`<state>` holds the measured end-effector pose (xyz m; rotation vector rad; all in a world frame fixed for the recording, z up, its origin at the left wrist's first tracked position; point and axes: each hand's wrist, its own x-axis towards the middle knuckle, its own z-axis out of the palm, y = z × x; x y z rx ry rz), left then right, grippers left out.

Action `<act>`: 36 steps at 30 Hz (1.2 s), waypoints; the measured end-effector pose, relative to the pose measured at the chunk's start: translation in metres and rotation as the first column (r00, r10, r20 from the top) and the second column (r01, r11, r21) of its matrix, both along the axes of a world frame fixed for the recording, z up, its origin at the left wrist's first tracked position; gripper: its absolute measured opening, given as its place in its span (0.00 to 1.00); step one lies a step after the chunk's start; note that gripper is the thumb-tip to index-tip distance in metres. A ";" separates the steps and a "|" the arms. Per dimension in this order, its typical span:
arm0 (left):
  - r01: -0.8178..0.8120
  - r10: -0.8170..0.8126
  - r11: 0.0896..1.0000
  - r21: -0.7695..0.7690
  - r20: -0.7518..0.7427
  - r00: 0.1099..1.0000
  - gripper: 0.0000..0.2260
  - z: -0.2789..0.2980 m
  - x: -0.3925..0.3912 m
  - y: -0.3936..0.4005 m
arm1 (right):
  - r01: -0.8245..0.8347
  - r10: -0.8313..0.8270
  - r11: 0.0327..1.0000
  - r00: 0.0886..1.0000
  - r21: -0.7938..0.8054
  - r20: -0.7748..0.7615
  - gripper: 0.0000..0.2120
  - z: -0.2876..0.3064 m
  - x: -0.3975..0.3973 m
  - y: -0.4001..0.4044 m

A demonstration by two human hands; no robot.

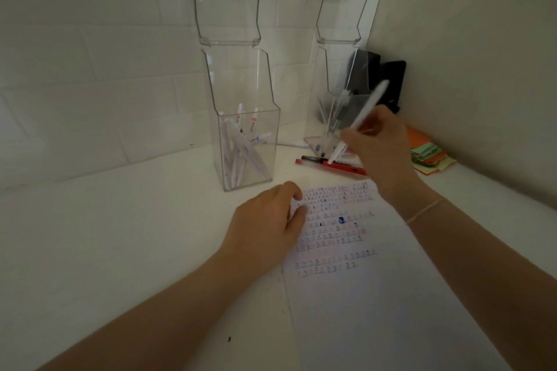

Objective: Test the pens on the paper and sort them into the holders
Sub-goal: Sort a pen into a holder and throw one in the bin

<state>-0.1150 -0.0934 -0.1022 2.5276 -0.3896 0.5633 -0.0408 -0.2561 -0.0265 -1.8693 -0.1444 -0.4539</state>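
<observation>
A white paper (376,295) covered with rows of small pen marks lies on the white counter. My left hand (268,226) rests flat on its upper left edge, holding nothing. My right hand (379,144) grips a white pen (361,120) above the paper's far end, tip pointing down and left, blurred by motion. Two clear acrylic holders stand behind: the left holder (247,147) contains several white pens, and the right holder (337,117) has a few pens. A red pen (337,166) and a black pen (313,159) lie on the counter between paper and holders.
A stack of orange and green sticky notes (428,153) sits at the right by the wall. A dark object (391,84) stands in the corner behind the right holder. A white pen (294,144) lies between the holders. White tiled walls close in the back and right.
</observation>
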 end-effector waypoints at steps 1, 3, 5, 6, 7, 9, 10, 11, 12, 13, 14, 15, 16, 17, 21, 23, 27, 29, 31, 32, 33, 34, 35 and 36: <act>-0.008 0.009 1.000 -0.027 0.040 0.999 0.12 0.002 0.000 0.000 | -0.042 0.057 0.982 0.995 0.182 -0.078 0.06 0.003 -0.007 0.001; -0.021 0.024 1.000 -0.021 0.143 0.989 0.19 0.003 0.001 -0.002 | -0.155 0.247 0.904 0.950 0.399 -0.189 0.05 0.002 -0.019 0.001; -0.006 0.003 1.000 0.013 0.182 0.983 0.24 0.002 -0.001 -0.008 | -0.254 0.373 0.868 0.900 0.426 -0.224 0.04 -0.005 -0.029 0.003; 0.018 -0.019 1.000 0.011 0.175 0.984 0.24 0.001 -0.002 -0.010 | -0.287 0.403 0.867 0.886 0.408 -0.232 0.03 -0.008 -0.034 0.005; 0.054 -0.052 0.998 -0.010 0.156 0.986 0.22 0.000 -0.003 -0.012 | -0.310 0.418 0.869 0.876 0.385 -0.239 0.03 -0.011 -0.039 0.008; 0.136 -0.127 0.985 -0.101 0.092 0.988 0.18 0.000 -0.004 -0.012 | -0.334 0.423 0.884 0.869 0.327 -0.258 0.03 -0.017 -0.045 0.013; 0.171 -0.164 0.974 -0.147 0.061 0.985 0.15 0.001 -0.005 -0.012 | -0.330 0.404 0.902 0.873 0.279 -0.274 0.04 -0.019 -0.046 0.014; 0.200 -0.197 0.964 -0.177 0.033 0.980 0.11 0.002 -0.006 -0.013 | -0.325 0.386 0.915 0.876 0.237 -0.288 0.05 -0.021 -0.048 0.014; 0.223 -0.226 0.955 -0.197 0.005 0.974 0.09 0.003 -0.008 -0.013 | -0.322 0.379 0.920 0.874 0.223 -0.303 0.05 -0.022 -0.049 0.013; 0.233 -0.242 0.949 -0.211 -0.018 0.970 0.07 0.003 -0.009 -0.014 | -0.313 0.377 0.920 0.871 0.236 -0.314 0.04 -0.023 -0.049 0.012; 0.232 -0.245 0.944 -0.234 -0.030 0.969 0.06 0.003 -0.009 -0.015 | -0.289 0.367 0.919 0.874 0.268 -0.317 0.03 -0.023 -0.050 0.012; 0.224 -0.242 0.937 -0.268 -0.038 0.969 0.06 0.004 -0.009 -0.015 | -0.229 0.321 0.928 0.892 0.294 -0.318 0.06 -0.023 -0.050 0.012; 0.209 -0.238 0.925 -0.317 -0.053 0.970 0.05 0.004 -0.009 -0.015 | -0.140 0.232 0.944 0.925 0.297 -0.302 0.11 -0.023 -0.050 0.012; 0.188 -0.236 0.904 -0.383 -0.081 0.968 0.05 0.004 -0.008 -0.014 | -0.038 0.091 0.972 0.970 0.232 -0.225 0.15 -0.024 -0.050 0.011; 0.186 -0.319 0.746 -0.640 -0.098 0.943 0.05 0.007 -0.004 -0.010 | 0.198 0.164 0.829 0.808 -0.523 0.565 0.15 -0.033 -0.059 0.003; 0.249 -0.380 0.688 -0.682 -0.045 0.924 0.07 0.008 -0.004 -0.009 | 0.128 0.436 0.599 0.776 -0.790 0.456 0.21 -0.040 -0.061 0.003; 0.234 -0.374 0.677 -0.697 -0.052 0.926 0.14 0.009 -0.005 -0.009 | 0.068 0.210 0.585 0.950 -0.808 0.232 0.27 -0.031 -0.065 0.016; 0.157 -0.285 0.642 -0.750 -0.044 0.957 0.14 0.009 0.000 -0.007 | -0.002 0.021 0.788 0.999 -0.616 0.024 0.29 -0.013 -0.064 0.015; 0.078 -0.171 0.685 -0.724 -0.055 0.984 0.13 0.005 0.005 -0.004 | -0.150 0.117 0.982 0.959 -0.113 -0.259 0.27 0.010 -0.062 0.007; 0.048 -0.131 0.726 -0.685 -0.070 0.989 0.13 0.002 0.006 -0.004 | -0.178 0.194 0.981 0.933 0.081 -0.302 0.25 0.019 -0.063 0.004; 0.034 -0.114 0.763 -0.645 -0.082 0.990 0.13 0.001 0.006 -0.005 | -0.182 0.240 0.961 0.925 0.210 -0.296 0.24 0.022 -0.064 0.000; 0.035 -0.111 0.795 -0.606 -0.088 0.990 0.13 0.000 0.004 -0.006 | -0.187 0.270 0.934 0.927 0.304 -0.261 0.23 0.023 -0.066 -0.004; 0.048 -0.119 0.822 -0.568 -0.089 0.989 0.12 0.000 0.003 -0.007 | -0.195 0.291 0.909 0.930 0.369 -0.226 0.21 0.023 -0.068 -0.008; 0.067 -0.131 0.847 -0.527 -0.085 0.988 0.12 0.000 0.000 -0.009 | -0.215 0.321 0.882 0.926 0.420 -0.200 0.19 0.022 -0.070 -0.012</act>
